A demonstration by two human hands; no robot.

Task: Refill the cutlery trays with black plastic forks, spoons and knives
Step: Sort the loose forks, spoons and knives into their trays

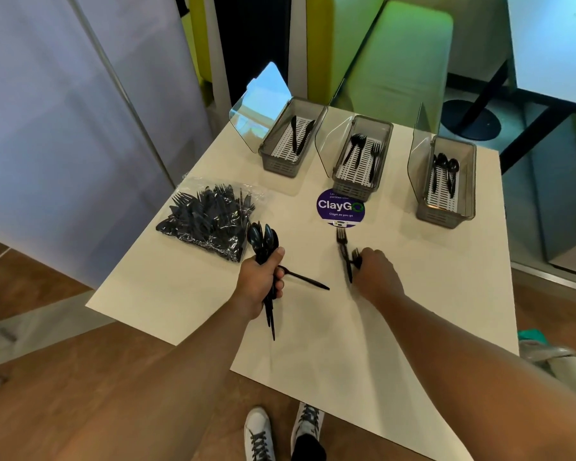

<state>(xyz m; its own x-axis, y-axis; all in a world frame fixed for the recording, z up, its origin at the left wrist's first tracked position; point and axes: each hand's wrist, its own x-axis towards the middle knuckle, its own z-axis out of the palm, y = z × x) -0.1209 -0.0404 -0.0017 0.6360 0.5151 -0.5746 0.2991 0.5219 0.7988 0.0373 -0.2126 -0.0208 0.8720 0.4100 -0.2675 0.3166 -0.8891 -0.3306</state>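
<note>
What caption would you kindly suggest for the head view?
Sorting cutlery: left hand grips spoons, right hand holds forks near open trays.

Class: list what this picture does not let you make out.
1. Head view, bag: glossy plastic and tangle hide the count.
2. Spoons in left hand: overlapping, number unclear.
3. Forks at right hand: blurred, partly covered by the hand.
4. Sticker top line: too small.

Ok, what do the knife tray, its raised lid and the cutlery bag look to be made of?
Knife tray: smoky grey plastic, apparently rigid, with semi-see-through walls.
Lid: clear hard plastic with a glossy surface that mirrors the light.
Bag: thin clear plastic film, crinkled and shiny, with the cutlery visible through it.
</note>
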